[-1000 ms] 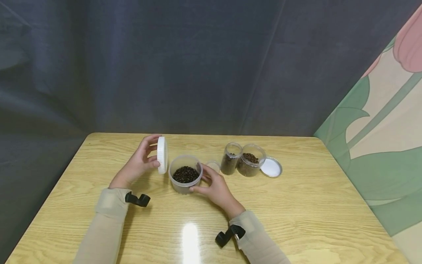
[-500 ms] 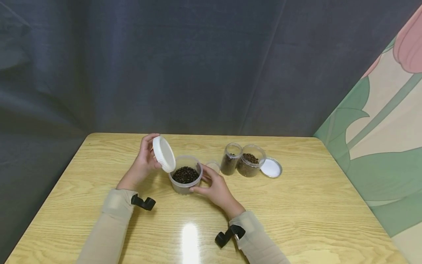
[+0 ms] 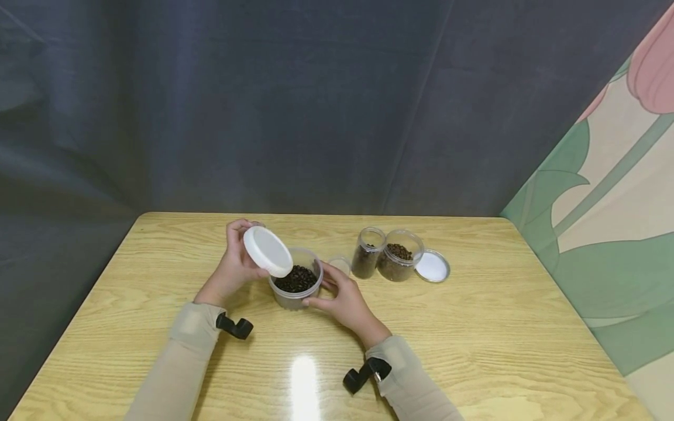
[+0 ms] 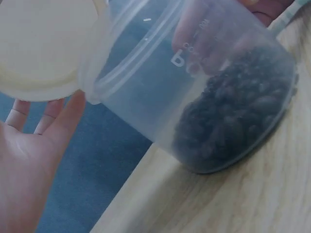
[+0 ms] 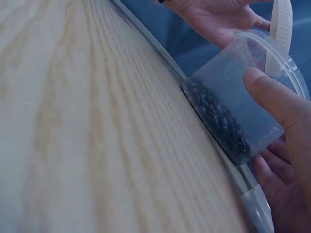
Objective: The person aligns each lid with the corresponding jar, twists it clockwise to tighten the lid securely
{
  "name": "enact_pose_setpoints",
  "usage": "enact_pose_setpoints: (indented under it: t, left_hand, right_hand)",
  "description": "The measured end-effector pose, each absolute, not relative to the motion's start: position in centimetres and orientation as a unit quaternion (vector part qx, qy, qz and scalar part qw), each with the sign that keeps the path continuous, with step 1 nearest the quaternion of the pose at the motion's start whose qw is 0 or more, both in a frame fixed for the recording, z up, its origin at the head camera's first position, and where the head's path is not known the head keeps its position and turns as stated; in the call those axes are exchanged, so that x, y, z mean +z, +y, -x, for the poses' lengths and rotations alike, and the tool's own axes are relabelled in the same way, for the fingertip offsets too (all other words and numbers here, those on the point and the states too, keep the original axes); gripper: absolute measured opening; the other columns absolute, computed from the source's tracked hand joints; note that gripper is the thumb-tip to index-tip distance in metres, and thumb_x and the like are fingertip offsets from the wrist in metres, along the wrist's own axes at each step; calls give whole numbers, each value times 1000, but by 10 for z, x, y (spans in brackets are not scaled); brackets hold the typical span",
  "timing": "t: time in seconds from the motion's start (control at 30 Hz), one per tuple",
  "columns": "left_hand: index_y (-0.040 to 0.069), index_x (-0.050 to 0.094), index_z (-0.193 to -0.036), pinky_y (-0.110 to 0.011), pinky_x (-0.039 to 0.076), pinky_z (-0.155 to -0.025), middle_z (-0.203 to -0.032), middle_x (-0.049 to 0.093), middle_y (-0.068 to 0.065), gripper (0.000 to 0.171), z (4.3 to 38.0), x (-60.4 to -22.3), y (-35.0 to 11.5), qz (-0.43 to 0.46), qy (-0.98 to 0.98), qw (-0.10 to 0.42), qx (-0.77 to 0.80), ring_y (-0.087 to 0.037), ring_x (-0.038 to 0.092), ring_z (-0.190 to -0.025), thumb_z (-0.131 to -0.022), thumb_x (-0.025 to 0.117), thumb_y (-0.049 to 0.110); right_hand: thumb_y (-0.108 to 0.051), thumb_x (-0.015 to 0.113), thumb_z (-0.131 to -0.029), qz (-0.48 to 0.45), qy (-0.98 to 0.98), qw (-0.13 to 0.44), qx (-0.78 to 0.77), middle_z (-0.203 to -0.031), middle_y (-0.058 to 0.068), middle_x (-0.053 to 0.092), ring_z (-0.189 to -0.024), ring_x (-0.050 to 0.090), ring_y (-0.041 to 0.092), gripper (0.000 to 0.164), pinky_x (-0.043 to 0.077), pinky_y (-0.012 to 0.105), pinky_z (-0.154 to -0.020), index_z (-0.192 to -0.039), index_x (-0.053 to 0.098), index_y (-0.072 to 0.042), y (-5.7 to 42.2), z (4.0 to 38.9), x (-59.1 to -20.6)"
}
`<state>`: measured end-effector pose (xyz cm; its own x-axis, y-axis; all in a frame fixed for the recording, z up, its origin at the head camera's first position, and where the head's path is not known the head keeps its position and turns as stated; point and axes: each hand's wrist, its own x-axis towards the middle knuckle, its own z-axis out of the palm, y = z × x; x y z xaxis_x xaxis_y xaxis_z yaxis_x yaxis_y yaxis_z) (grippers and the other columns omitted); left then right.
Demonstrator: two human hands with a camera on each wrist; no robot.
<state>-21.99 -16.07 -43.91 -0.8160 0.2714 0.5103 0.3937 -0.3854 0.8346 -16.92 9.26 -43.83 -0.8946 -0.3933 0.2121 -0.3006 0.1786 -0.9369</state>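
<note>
A clear plastic jar (image 3: 288, 302) stands upright on the table, its lower part filled with dark coffee beans (image 3: 300, 279). My right hand (image 3: 344, 298) grips the jar from the right, thumb on the near side and fingers behind. In my left hand (image 3: 231, 266) is a white screw lid (image 3: 267, 251), held by its edge and tilted over the jar's left rim. The left wrist view shows the lid (image 4: 43, 43) right at the rim, with fingertips under its edge. Ribbing on the lid's side (image 5: 281, 36) shows in the right wrist view.
To the right of the jar stand a tall narrow open jar (image 3: 364, 260) and a wide open jar (image 3: 395, 270), both holding brown beans. A white lid with a metal rim (image 3: 433, 266) lies beside them. A small pale disc (image 3: 339, 265) lies behind my right hand.
My left hand has moved right and turned the lid from standing on edge to a slant, so its far edge now overlaps the jar's mouth. The right hand and jar stay put.
</note>
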Motion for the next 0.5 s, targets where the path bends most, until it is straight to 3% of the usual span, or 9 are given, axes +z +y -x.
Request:
enact_pose_setpoints:
  t: [0.27,0.5]
  left_hand:
    - [27,27,-128,-23,51,-101,-142,22,-13,93,218,-441,-159,293,-557,23,-777,-14,42,-124,-65,96,29]
    - [24,29,-127,-28,49,-104,-146,32,-7,91,215,-444,-168,276,-587,-5,-761,-16,46,-127,-67,97,19]
  right_hand:
    - [6,83,-79,227,768,36,-598,-143,33,49,-132,51,44,81,45,36,-109,-147,40,14,93,170,-440]
    - [6,83,-79,231,766,32,-598,-142,34,50,-132,51,45,80,45,36,-109,-146,41,14,93,171,-440]
